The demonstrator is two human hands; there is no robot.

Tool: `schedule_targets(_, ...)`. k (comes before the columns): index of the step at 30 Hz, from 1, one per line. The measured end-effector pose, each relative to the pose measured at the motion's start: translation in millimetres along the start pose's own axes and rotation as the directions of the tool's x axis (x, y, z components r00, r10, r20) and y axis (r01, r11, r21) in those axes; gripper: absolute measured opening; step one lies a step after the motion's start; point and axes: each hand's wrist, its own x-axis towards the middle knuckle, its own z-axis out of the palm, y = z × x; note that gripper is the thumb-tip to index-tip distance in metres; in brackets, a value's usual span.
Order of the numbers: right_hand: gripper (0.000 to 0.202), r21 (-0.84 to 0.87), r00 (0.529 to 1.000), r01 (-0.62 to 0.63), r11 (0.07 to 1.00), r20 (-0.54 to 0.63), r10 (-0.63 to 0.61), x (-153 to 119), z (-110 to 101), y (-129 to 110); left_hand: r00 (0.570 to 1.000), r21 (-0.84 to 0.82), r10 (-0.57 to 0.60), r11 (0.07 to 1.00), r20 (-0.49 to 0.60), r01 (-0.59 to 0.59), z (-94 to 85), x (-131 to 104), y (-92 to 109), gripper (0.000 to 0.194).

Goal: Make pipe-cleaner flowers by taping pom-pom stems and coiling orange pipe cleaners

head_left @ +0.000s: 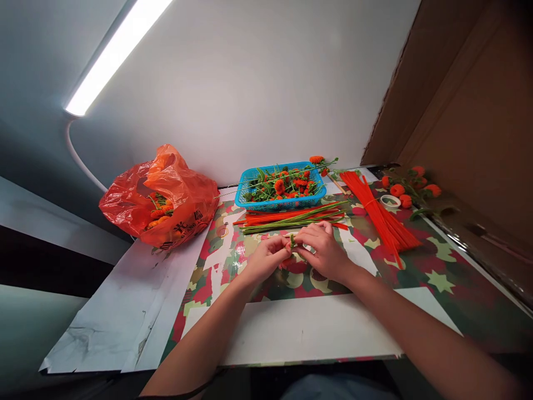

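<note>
1. Backed by a pale wall [275,83], bordered on the right by a brown cardboard panel [470,111] and lit from the upper left by a slanting lamp bar [119,58].
2. Covered, at table level, with a camouflage-patterned sheet [441,280] bearing star shapes; overlaid along the near edge with a white board [302,333], under the forearms.
3. Pinched narrowly from both sides, between the fingertips of the left hand [268,255] and the right hand [322,250]: a small green fuzzy piece [292,240], above the middle of the patterned sheet.
4. Glimpsed just beneath the hands: an orange patch [285,262], mostly hidden; cannot tell whether held.
5. Laid just beyond the fingers, overlapping lengthwise: red pipe cleaners [266,215] and green pipe cleaners [270,226].
6. Set behind these: a turquoise plastic basket [275,205], heaped with orange pompom flowers [280,186] on green stems, some reaching over the rim.
7. Placed to the left: a crumpled red plastic bag [179,183], gaping around more orange flowers [160,214].
8. Fanned out on the right: a red-orange pipe-cleaner bundle [375,214], near a white ring [383,203] and loose flower heads [397,190].
</note>
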Motion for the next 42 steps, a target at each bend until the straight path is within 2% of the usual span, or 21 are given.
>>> schedule_targets(3, 0.007, 0.058, 0.998, -0.052, 0.997, -0.017, 0.053, 0, 2, 1, 0.998, -0.094, -0.066, 0.993, 0.013, 0.067, -0.6, 0, 0, 0.017)
schedule_targets(5, 0.008, 0.148, 0.997, -0.079, 0.986, -0.011, 0.081, 1, 2, 0, 0.986, -0.215, -0.157, 0.962, 0.059, 0.166, -1.2, 0, 1, 0.017)
schedule_targets(7, 0.012, 0.271, 0.995, -0.103, 0.957, 0.011, 0.104, 2, 1, -2, 0.955, -0.323, -0.258, 0.9, 0.147, 0.293, -2.2, -1, 3, 0.016)
schedule_targets(9, 0.019, 0.368, 0.991, -0.131, 0.92, 0.04, 0.124, 4, 1, -5, 0.912, -0.354, -0.338, 0.844, 0.232, 0.402, -3.2, -1, 4, 0.017)
schedule_targets(10, 0.022, 0.389, 0.989, -0.145, 0.91, 0.053, 0.135, 4, 1, -6, 0.905, -0.339, -0.351, 0.843, 0.242, 0.418, -3.5, -1, 4, 0.018)
schedule_targets(11, 0.022, 0.385, 0.988, -0.156, 0.91, 0.062, 0.143, 4, 2, -6, 0.915, -0.311, -0.34, 0.864, 0.219, 0.395, -3.6, -2, 5, 0.02)
schedule_targets(12, 0.021, 0.362, 0.986, -0.166, 0.917, 0.064, 0.153, 4, 2, -6, 0.942, -0.267, -0.297, 0.905, 0.159, 0.331, -3.4, -2, 5, 0.023)
schedule_targets(14, 0.017, 0.299, 0.982, -0.188, 0.935, 0.044, 0.184, 4, 4, -6, 0.994, -0.102, -0.109, 0.989, -0.018, 0.107, -2.0, -3, 4, 0.027)
schedule_targets(15, 0.015, 0.272, 0.979, -0.204, 0.94, 0.026, 0.204, 4, 6, -5, 0.996, 0.024, 0.013, 1.0, -0.093, -0.01, -1.0, -4, 4, 0.026)
schedule_targets(17, 0.014, 0.24, 0.969, -0.237, 0.941, -0.007, 0.246, 3, 8, -3, 0.962, 0.297, 0.22, 0.94, -0.161, -0.166, 1.3, -5, 3, 0.022)
schedule_targets(20, 0.012, 0.216, 0.962, -0.262, 0.941, -0.019, 0.272, 3, 11, -2, 0.92, 0.546, 0.363, 0.806, -0.15, -0.229, 4.3, -6, 1, 0.011)
schedule_targets(24, 0.009, 0.194, 0.963, -0.26, 0.946, -0.014, 0.268, 3, 11, -5, 0.917, 0.608, 0.369, 0.767, -0.154, -0.206, 5.9, -5, 1, 0.006)
schedule_targets(29, 0.009, 0.204, 0.975, -0.219, 0.954, 0.002, 0.224, 3, 9, -2, 0.943, 0.518, 0.29, 0.838, -0.162, -0.168, 5.1, -4, 1, 0.008)
schedule_targets(32, 0.011, 0.239, 0.985, -0.169, 0.956, -0.002, 0.175, 3, 6, 1, 0.985, 0.278, 0.132, 0.956, -0.111, -0.097, 2.2, -2, 0, 0.016)
schedule_targets(34, 0.014, 0.26, 0.988, -0.143, 0.955, -0.015, 0.152, 3, 4, 0, 0.999, 0.046, -0.035, 0.998, -0.026, 0.037, -0.6, 0, -1, 0.021)
schedule_targets(36, 0.017, 0.286, 0.99, -0.134, 0.949, -0.001, 0.14, 3, 2, -2, 0.974, -0.138, -0.204, 0.967, 0.093, 0.216, -3.0, 1, -2, 0.023)
schedule_targets(38, 0.019, 0.296, 0.989, -0.148, 0.944, 0.028, 0.146, 4, 1, -3, 0.946, -0.214, -0.286, 0.925, 0.152, 0.314, -4.1, 1, -2, 0.024)
schedule_targets(39, 0.02, 0.285, 0.987, -0.161, 0.945, 0.034, 0.158, 4, 1, -4, 0.952, -0.208, -0.277, 0.932, 0.128, 0.298, -3.9, 0, -1, 0.025)
schedule_targets(40, 0.02, 0.261, 0.983, -0.181, 0.948, 0.03, 0.18, 4, 2, -4, 0.972, -0.167, -0.226, 0.958, 0.063, 0.233, -3.2, -1, 0, 0.026)
schedule_targets(42, 0.018, 0.192, 0.973, -0.226, 0.955, -0.006, 0.231, 3, 5, -3, 0.993, 0.037, -0.012, 0.999, -0.114, 0.016, -0.6, -3, 3, 0.026)
